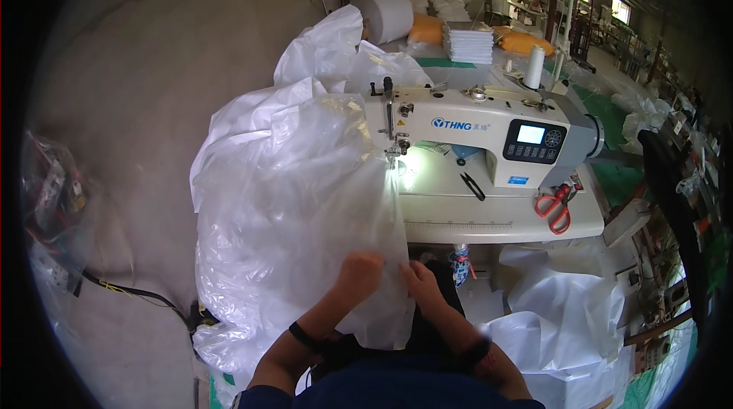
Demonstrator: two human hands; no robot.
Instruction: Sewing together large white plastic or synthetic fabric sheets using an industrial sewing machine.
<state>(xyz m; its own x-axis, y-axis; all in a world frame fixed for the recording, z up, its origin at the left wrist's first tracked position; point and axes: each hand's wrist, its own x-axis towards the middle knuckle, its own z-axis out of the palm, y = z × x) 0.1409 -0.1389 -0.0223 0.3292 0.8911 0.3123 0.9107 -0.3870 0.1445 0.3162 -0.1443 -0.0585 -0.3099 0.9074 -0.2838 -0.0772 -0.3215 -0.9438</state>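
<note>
Billowing at the left, the clear plastic sheet [290, 203] looks light, limp and slippery; best gripped at its near edge, where left hand [359, 271] and right hand [416, 279] pinch it, below the sewing machine [489, 134].

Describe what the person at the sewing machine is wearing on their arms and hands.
Both hands are bare, no gloves. The left hand has a dark band around its wrist; the right hand has a dark band or cuff on its forearm. Both forearms are bare above that, and dark blue clothing shows at the lower edge.
</note>
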